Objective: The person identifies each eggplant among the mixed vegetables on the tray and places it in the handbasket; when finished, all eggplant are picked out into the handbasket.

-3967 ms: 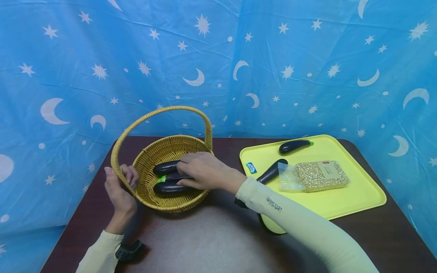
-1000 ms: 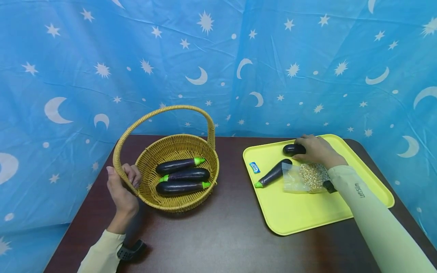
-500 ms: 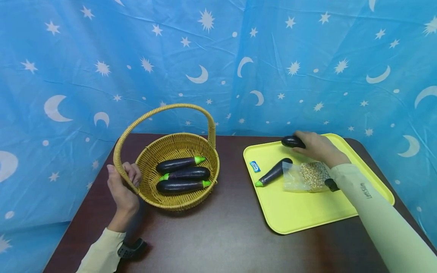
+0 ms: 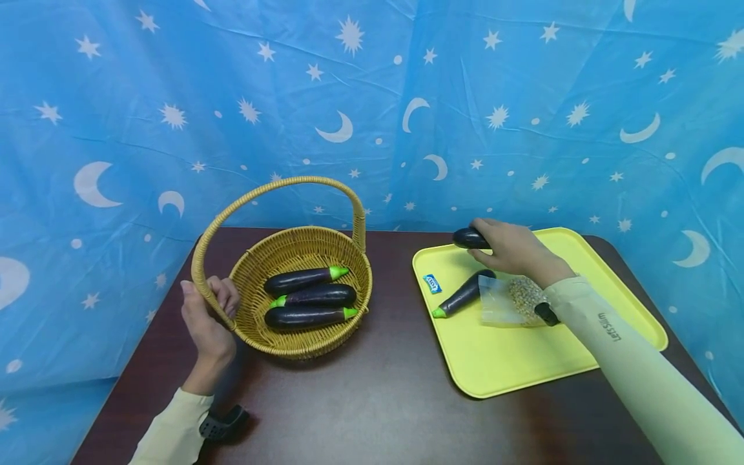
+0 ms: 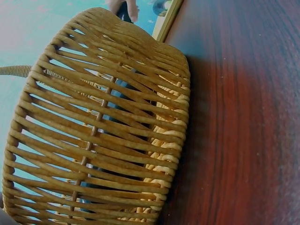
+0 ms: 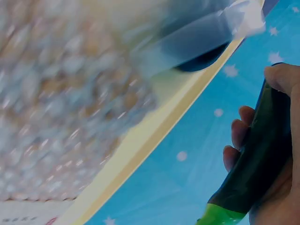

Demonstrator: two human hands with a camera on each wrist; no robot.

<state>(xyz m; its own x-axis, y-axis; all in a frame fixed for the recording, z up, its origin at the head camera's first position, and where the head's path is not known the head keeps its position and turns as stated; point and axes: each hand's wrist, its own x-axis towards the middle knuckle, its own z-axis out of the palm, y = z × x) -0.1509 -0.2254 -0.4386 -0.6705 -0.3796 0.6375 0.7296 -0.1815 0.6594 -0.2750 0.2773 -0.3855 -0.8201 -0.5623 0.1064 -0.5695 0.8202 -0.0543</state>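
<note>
My right hand (image 4: 511, 248) grips a dark purple eggplant (image 4: 469, 238) above the back left part of the yellow tray (image 4: 517, 361). In the right wrist view the fingers wrap that eggplant (image 6: 262, 150), whose green stem end points down. At the left, my left hand (image 4: 209, 323) holds the base of the handle of the wicker basket (image 4: 305, 352). Three eggplants (image 4: 310, 296) lie side by side inside it. The left wrist view shows the basket's woven side (image 5: 98, 122), the left hand being mostly out of that view.
On the tray lie another eggplant (image 4: 463, 295), a small blue packet (image 4: 432, 283) and a clear bag of grains (image 4: 523, 298), partly covered by the right wrist. A dark brown table (image 4: 372, 387) carries everything; a blue patterned curtain (image 4: 372, 116) hangs behind.
My right hand has gone from the basket to the tray, taken hold of the rear eggplant, lifted it and moved it left. My left hand has stayed on the basket handle.
</note>
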